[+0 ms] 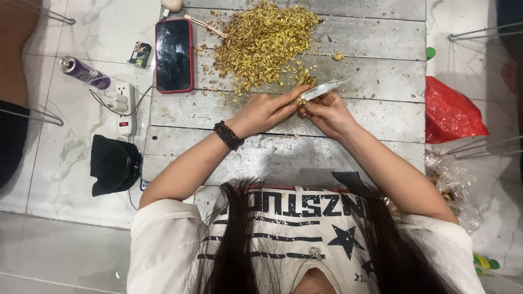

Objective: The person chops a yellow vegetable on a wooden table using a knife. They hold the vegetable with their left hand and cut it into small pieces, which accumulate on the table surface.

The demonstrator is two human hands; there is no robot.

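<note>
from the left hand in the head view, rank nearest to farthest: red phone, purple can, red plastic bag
Measured from the left hand:
1. Red phone, up and to the hand's left on the metal table.
2. Red plastic bag, off the table's far side.
3. Purple can, lying on the floor.

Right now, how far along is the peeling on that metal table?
Done: a big heap of yellowish husk scraps lies on the metal table. In hand: the left hand pinches a small piece against the knife blade held by the right hand. Left: a clear plastic bag beside her appears to hold more.
</note>
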